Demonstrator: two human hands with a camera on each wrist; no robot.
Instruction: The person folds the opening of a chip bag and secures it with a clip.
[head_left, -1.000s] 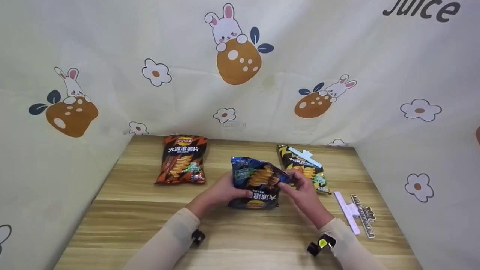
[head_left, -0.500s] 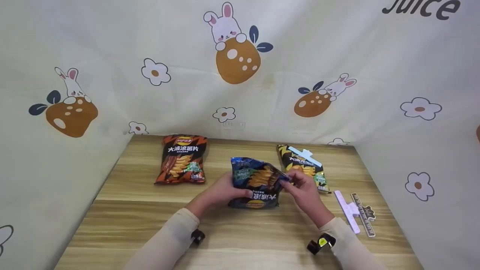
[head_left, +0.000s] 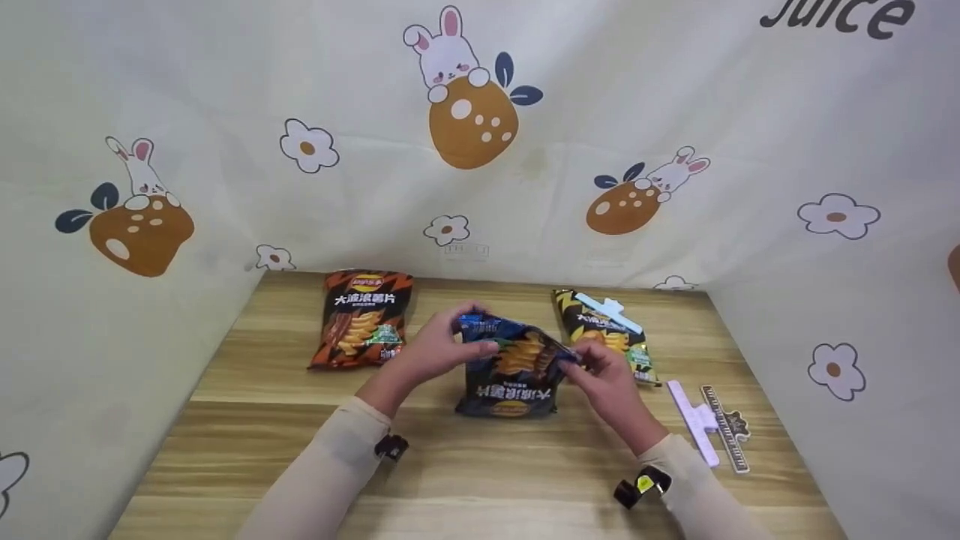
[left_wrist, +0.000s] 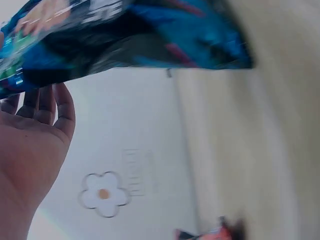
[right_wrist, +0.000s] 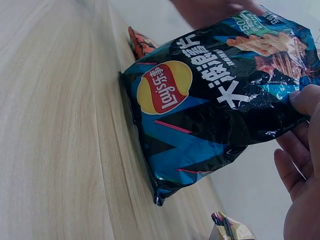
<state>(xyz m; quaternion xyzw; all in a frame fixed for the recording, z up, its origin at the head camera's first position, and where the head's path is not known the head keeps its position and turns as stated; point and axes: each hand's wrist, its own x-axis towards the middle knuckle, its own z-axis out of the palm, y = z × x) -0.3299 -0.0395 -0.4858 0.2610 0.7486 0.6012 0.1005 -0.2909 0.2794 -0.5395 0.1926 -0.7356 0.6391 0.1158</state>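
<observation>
A blue-and-black bag of potato chips stands upside down on the wooden table, its printed front turned to me. My left hand holds its upper left corner, thumb across the front and fingers behind. At the upper right corner my right hand pinches the bag's edge between thumb and fingers. In the right wrist view the bag shows its logo end down on the table, with my right thumb on the front. The left wrist view shows my left fingers partly hidden behind the bag.
An orange-and-black chip bag lies at the back left. Back right lies a yellow-and-black chip bag with a light blue clip across its top. A lilac clip and a dark-patterned clip lie to the right. Curtain surrounds the table.
My left hand has slid up the bag's left side to its upper corner, the thumb now higher on the front. The right hand stays at the right corner; the bag has barely moved.
</observation>
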